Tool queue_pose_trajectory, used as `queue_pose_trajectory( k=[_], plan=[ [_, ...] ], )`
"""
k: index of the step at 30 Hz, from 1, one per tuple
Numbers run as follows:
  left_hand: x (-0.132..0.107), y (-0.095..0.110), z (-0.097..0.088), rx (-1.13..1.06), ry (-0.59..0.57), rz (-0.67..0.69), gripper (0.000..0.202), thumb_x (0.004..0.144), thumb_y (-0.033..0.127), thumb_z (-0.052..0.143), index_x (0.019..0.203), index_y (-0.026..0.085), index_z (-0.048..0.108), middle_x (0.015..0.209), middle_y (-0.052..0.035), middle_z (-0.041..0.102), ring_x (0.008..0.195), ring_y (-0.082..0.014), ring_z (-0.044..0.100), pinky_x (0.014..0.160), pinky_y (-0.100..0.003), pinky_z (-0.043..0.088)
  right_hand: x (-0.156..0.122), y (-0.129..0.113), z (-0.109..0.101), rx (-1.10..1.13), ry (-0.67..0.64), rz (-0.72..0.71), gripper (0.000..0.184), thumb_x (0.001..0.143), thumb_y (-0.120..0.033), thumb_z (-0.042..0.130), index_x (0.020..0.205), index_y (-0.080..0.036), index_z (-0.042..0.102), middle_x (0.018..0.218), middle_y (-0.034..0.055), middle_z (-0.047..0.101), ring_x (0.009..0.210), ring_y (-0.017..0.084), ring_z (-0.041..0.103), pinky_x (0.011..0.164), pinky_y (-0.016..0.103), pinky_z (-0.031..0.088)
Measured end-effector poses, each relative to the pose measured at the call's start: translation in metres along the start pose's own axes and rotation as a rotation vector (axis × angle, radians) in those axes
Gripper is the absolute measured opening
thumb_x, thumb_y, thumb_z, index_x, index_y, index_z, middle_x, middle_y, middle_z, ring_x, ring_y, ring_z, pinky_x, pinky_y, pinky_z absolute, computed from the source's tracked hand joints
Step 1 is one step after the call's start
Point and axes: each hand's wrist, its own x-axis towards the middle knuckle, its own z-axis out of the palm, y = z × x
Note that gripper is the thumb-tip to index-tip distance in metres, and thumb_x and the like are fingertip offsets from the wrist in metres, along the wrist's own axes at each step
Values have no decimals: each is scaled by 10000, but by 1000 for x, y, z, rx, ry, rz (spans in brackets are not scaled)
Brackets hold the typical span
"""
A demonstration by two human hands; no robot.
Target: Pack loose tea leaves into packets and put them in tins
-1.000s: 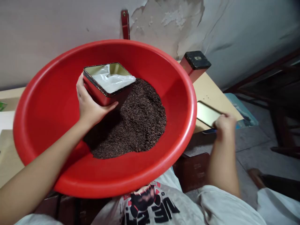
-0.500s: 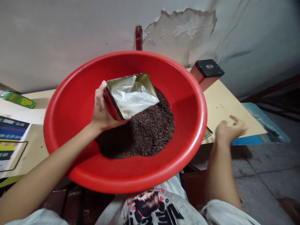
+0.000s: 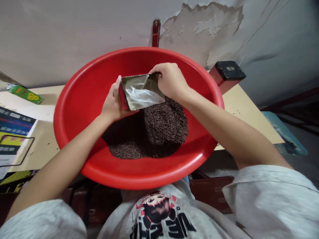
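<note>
A rectangular metal tin (image 3: 124,101) is tilted over the dark grains (image 3: 166,129) heaped in a large red basin (image 3: 139,177). Its open mouth faces me, and a translucent white plastic bag (image 3: 141,93) lies inside. My left hand (image 3: 113,103) is wrapped round the tin's left side, thumb underneath. At the upper right corner, my right hand (image 3: 171,79) is closed over the tin's rim; its fingertips are partly hidden. I cannot tell whether they also pinch the bag. The tin's shadow falls across the grains.
A red tin with a black lid (image 3: 228,74) stands on the table (image 3: 251,116) right of the basin. To the left are a green box (image 3: 26,94), printed sheets (image 3: 15,132) and a thin dark rectangular frame (image 3: 31,151). The peeling wall (image 3: 204,28) rises behind.
My right hand has come from the table's right side over the basin to the tin's rim. The left hand keeps hold of the tin, whose mouth now looks narrower.
</note>
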Motion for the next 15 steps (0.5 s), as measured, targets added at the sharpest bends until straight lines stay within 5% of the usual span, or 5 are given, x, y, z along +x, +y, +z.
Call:
queue_pose_trajectory(
  k=[4, 8, 11, 15],
  plan=[
    [3, 1, -14, 104, 42, -17, 753, 724, 375, 623, 1357, 170, 270, 1345, -170, 406, 1263, -325, 370, 1073, -487, 299, 12, 2, 12, -166, 140, 52, 432, 866, -79, 252, 1122, -163, 590, 1134, 100, 590, 1038, 232, 541, 860, 343, 404],
    [12, 32, -27, 157, 60, 91, 516, 750, 146, 498, 1260, 177, 432, 1151, -108, 548, 1096, -260, 504, 969, -438, 407, 12, 7, 26, -254, 165, 32, 412, 869, -77, 251, 1112, -134, 579, 1106, 118, 582, 1003, 234, 545, 834, 353, 387],
    [22, 58, -25, 222, -179, 181, 335, 765, 93, 442, 1068, 130, 580, 988, -95, 608, 946, -225, 573, 854, -369, 473, 8, 6, 44, -260, 90, 23, 362, 843, -87, 314, 1090, -109, 577, 1076, 138, 581, 918, 228, 562, 760, 344, 395],
    [26, 71, -8, 448, -559, 62, 244, 787, 94, 458, 963, 57, 623, 982, -154, 637, 943, -262, 606, 809, -354, 480, 0, -1, 56, -218, -71, 71, 324, 791, -77, 374, 1029, -120, 590, 1116, 147, 530, 773, 177, 559, 664, 316, 383]
  ],
)
